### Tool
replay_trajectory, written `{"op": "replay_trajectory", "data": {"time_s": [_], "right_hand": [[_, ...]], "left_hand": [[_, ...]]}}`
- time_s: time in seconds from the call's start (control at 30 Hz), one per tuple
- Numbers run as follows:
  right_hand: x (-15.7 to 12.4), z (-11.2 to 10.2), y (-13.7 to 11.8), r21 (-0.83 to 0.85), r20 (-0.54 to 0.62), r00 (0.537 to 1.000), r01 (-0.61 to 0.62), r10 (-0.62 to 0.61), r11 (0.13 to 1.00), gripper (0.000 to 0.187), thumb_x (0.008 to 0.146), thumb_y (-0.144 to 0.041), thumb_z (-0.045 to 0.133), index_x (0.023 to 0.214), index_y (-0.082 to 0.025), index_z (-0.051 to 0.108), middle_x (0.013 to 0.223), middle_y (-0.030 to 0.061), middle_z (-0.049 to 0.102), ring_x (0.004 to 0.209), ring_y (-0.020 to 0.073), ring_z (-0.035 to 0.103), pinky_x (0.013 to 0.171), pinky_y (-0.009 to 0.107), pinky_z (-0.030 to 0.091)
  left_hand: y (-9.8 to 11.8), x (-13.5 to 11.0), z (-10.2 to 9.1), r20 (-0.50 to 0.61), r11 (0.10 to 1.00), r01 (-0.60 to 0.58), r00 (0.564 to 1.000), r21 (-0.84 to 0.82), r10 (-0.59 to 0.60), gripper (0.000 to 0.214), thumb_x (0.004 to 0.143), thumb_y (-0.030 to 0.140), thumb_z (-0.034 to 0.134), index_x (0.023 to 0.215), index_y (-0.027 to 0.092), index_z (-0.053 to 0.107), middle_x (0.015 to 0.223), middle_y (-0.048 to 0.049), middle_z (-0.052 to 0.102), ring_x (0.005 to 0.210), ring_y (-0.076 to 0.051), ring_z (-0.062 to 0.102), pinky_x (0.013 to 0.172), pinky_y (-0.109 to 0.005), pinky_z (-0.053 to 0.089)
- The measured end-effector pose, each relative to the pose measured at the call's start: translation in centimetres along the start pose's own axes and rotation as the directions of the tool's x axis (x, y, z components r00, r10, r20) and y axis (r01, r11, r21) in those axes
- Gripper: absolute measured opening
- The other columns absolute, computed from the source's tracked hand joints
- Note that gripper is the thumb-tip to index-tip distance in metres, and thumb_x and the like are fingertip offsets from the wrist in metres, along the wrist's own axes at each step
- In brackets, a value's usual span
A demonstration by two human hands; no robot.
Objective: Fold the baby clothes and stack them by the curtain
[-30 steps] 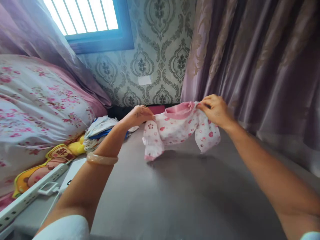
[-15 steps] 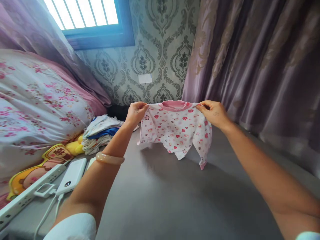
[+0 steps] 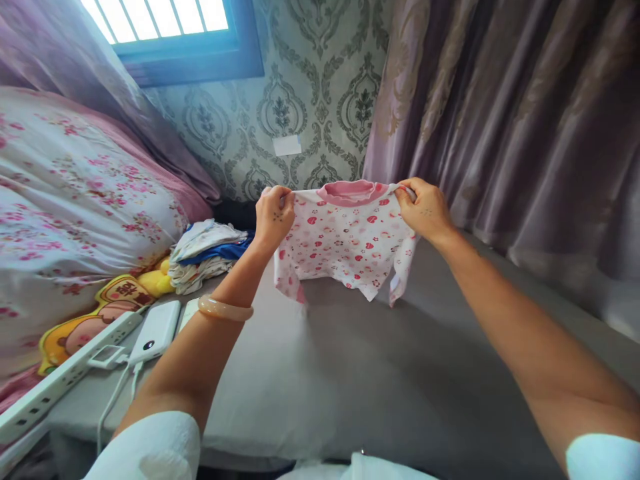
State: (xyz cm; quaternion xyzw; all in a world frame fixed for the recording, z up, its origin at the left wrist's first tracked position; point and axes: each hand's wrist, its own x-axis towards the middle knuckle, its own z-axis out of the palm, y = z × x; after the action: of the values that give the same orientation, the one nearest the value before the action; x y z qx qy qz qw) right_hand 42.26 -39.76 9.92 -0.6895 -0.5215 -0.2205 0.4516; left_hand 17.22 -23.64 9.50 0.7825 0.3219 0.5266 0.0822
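A small white baby shirt point(image 3: 345, 243) with red hearts and a pink collar hangs spread in the air above the grey bed sheet point(image 3: 360, 373). My left hand point(image 3: 273, 215) pinches its left shoulder, fingers closed. My right hand point(image 3: 423, 210) pinches its right shoulder, also closed. Both sleeves dangle below the shirt's sides. A pale bangle circles my left wrist.
A pile of folded clothes point(image 3: 205, 253) lies at the left by a floral quilt point(image 3: 75, 207). A white power bank point(image 3: 157, 331) and power strip point(image 3: 65, 380) lie near a yellow cartoon cushion point(image 3: 95, 313). Mauve curtains point(image 3: 510, 127) hang at the right; patterned wallpaper is behind.
The shirt has been lifted higher and stretched flat between my hands; a second ago it hung bunched and lower over the sheet.
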Motion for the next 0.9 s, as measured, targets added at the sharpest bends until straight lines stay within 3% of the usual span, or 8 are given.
{"op": "replay_trajectory", "data": {"time_s": [0.27, 0.4, 0.5, 0.63, 0.73, 0.9], "right_hand": [[-2.6, -5.8, -3.4, -0.054, 0.01, 0.994, 0.107, -0.107, 0.993, 0.031, 0.091, -0.045, 0.049, 0.099, -0.023, 0.07, 0.089, 0.0062, 0.07, 0.08, 0.0233, 0.064, 0.073, 0.036, 0.046], [-3.1, -8.4, -4.7, -0.07, 0.048, 0.994, 0.096, -0.093, 0.993, 0.028, 0.089, -0.042, 0.054, 0.096, -0.022, 0.072, 0.075, 0.0031, 0.068, 0.067, 0.0201, 0.061, 0.063, 0.033, 0.045], [-2.8, -8.6, -4.4, -0.052, 0.103, 0.992, 0.083, -0.077, 0.995, 0.027, 0.087, -0.043, 0.056, 0.092, -0.021, 0.073, 0.068, 0.0012, 0.066, 0.059, 0.0173, 0.057, 0.056, 0.031, 0.043], [-2.8, -5.7, -2.0, -0.085, 0.252, 0.967, 0.05, -0.027, 0.995, 0.026, 0.085, -0.039, 0.055, 0.085, -0.02, 0.072, 0.062, -0.0003, 0.064, 0.052, 0.0146, 0.053, 0.051, 0.028, 0.039], [-4.1, -1.4, 0.7, -0.134, 0.355, 0.935, 0.058, -0.007, 0.989, 0.023, 0.086, -0.032, 0.054, 0.091, -0.019, 0.072, 0.084, 0.0049, 0.073, 0.075, 0.0201, 0.064, 0.066, 0.029, 0.046], [-8.4, 5.5, 4.4, -0.345, 0.513, 0.845, 0.043, 0.15, 0.938, 0.029, 0.095, -0.029, 0.041, 0.103, -0.019, 0.067, 0.106, 0.0115, 0.069, 0.099, 0.0254, 0.063, 0.076, 0.032, 0.045]], "left_hand": [[2.9, -3.1, -5.6, -0.082, 0.967, -0.241, 0.966, 0.079, 0.247, 0.017, 0.09, 0.028, 0.05, 0.089, 0.021, 0.065, 0.088, -0.0034, 0.056, 0.086, -0.017, 0.054, 0.084, -0.032, 0.046], [4.6, -3.5, -8.4, -0.076, 0.957, -0.271, 0.957, 0.1, 0.279, 0.017, 0.088, 0.03, 0.053, 0.087, 0.022, 0.067, 0.084, -0.0038, 0.057, 0.082, -0.019, 0.054, 0.079, -0.034, 0.047], [4.5, -3.2, -9.0, -0.019, 0.957, -0.268, 0.962, 0.109, 0.272, 0.016, 0.086, 0.032, 0.054, 0.086, 0.024, 0.068, 0.081, -0.003, 0.057, 0.077, -0.018, 0.054, 0.077, -0.033, 0.047], [1.4, -3.3, -6.0, 0.171, 0.953, -0.263, 0.956, 0.147, 0.238, 0.02, 0.085, 0.031, 0.051, 0.082, 0.021, 0.069, 0.076, -0.0037, 0.057, 0.076, -0.018, 0.053, 0.078, -0.033, 0.046], [-2.0, -4.9, -1.8, 0.343, 0.955, -0.246, 0.922, 0.168, 0.177, 0.026, 0.086, 0.026, 0.045, 0.08, 0.018, 0.068, 0.075, -0.0065, 0.06, 0.08, -0.021, 0.054, 0.082, -0.035, 0.044], [-6.6, -9.5, 5.2, 0.482, 0.949, -0.127, 0.876, 0.288, -0.029, 0.028, 0.091, 0.02, 0.04, 0.086, 0.016, 0.067, 0.092, -0.0131, 0.063, 0.091, -0.024, 0.055, 0.086, -0.037, 0.042]]}}
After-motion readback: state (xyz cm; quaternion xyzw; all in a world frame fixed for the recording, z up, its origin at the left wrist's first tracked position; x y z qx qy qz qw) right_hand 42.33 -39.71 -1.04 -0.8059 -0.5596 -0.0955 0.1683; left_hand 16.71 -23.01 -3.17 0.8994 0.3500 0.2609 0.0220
